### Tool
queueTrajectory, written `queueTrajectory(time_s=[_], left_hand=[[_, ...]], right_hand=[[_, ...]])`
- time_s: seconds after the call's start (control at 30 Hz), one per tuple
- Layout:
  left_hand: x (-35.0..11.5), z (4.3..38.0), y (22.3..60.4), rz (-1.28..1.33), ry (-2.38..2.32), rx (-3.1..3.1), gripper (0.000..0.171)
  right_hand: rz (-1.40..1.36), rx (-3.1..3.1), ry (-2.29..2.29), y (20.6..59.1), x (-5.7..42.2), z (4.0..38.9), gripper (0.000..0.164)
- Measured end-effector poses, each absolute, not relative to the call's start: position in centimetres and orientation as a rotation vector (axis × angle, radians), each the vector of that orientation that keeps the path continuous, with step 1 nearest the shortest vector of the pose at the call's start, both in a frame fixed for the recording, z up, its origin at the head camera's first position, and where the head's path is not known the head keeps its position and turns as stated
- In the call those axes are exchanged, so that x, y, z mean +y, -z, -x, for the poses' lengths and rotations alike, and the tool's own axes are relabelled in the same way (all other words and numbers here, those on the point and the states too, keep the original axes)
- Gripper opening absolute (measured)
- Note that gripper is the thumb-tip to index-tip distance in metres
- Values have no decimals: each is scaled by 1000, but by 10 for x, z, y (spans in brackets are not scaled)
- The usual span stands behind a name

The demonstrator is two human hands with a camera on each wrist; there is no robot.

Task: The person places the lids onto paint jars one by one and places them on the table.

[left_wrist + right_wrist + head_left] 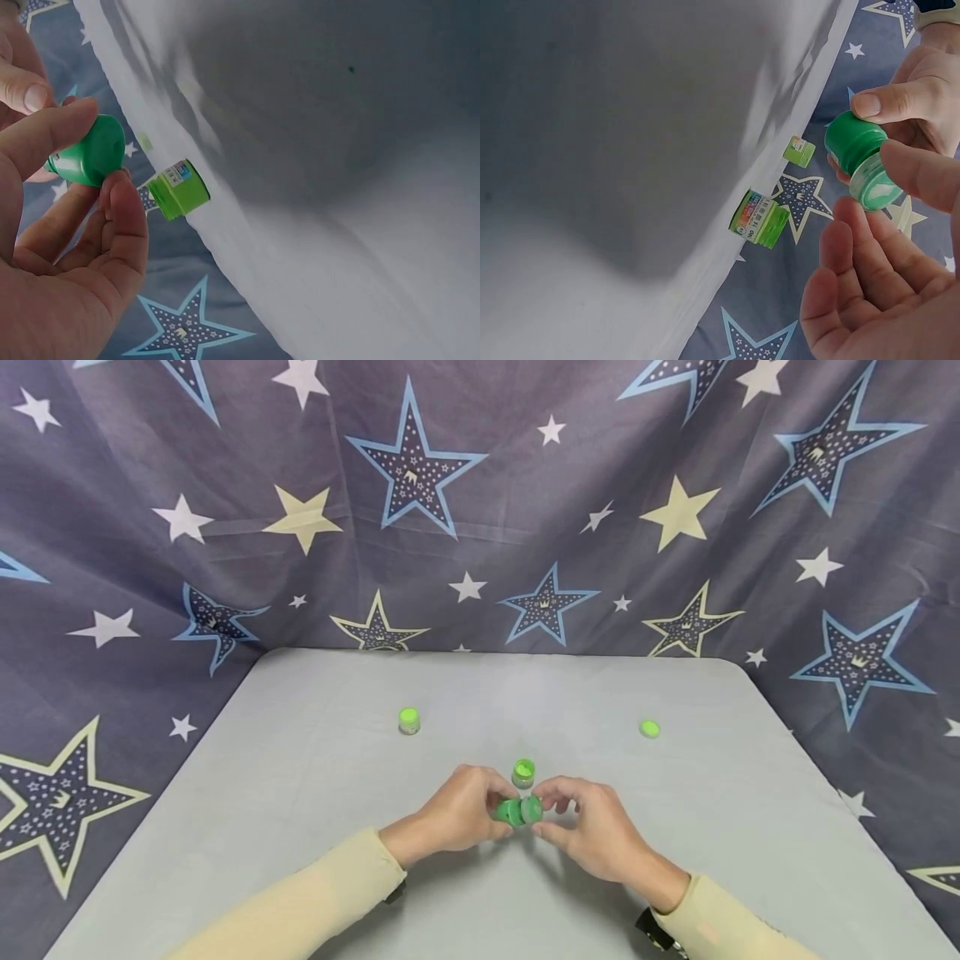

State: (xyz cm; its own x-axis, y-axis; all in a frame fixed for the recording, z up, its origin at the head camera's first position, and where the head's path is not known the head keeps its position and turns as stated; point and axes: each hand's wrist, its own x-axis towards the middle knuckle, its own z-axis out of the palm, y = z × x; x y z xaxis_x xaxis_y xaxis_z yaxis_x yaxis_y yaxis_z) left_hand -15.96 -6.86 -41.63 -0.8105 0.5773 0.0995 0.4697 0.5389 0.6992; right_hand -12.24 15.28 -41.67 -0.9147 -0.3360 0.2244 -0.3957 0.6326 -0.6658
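Note:
My left hand (pixel 467 810) grips a small dark green paint jar (pixel 855 141), which lies tipped sideways with its mouth toward the right hand. With thumb and fingertips, my right hand (pixel 596 828) pinches the round lid (pixel 877 184), see-through at the rim and smeared green inside. That lid stands at a tilt right at the jar's mouth. Just beyond both hands a light green paint jar (pixel 523 774) stands upright without a lid, its printed label (pixel 754 216) showing in the right wrist view.
Farther back on the left of the grey-covered table (pixel 337 693) stands another light green jar (pixel 408 722). A light green lid (pixel 649 728) lies at the back right. A star-patterned cloth (pixel 450 560) hangs behind the table and along its sides.

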Motion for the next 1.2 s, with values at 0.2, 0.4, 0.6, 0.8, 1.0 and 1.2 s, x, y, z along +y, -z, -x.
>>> queueTrajectory(time_s=[0.2, 0.4, 0.6, 0.8, 1.0, 1.2], left_hand=[[-67, 158, 415, -883, -1101, 2636, 32], [-67, 159, 418, -893, -1085, 2640, 34], [-66, 159, 418, -877, -1089, 2631, 34], [-66, 158, 418, -881, -1100, 2621, 31], [-66, 158, 417, -906, -1101, 2624, 30], [-66, 158, 417, -912, -1101, 2622, 29]], right_hand=[[-627, -2769, -1164, 418, 152, 122, 35], [-637, -2774, -1163, 419, 150, 121, 35], [-647, -2773, -1159, 420, 149, 121, 34], [-655, -2765, -1145, 421, 148, 121, 35], [-661, -2760, -1137, 422, 146, 121, 34], [-659, -2760, -1141, 423, 146, 121, 32]])
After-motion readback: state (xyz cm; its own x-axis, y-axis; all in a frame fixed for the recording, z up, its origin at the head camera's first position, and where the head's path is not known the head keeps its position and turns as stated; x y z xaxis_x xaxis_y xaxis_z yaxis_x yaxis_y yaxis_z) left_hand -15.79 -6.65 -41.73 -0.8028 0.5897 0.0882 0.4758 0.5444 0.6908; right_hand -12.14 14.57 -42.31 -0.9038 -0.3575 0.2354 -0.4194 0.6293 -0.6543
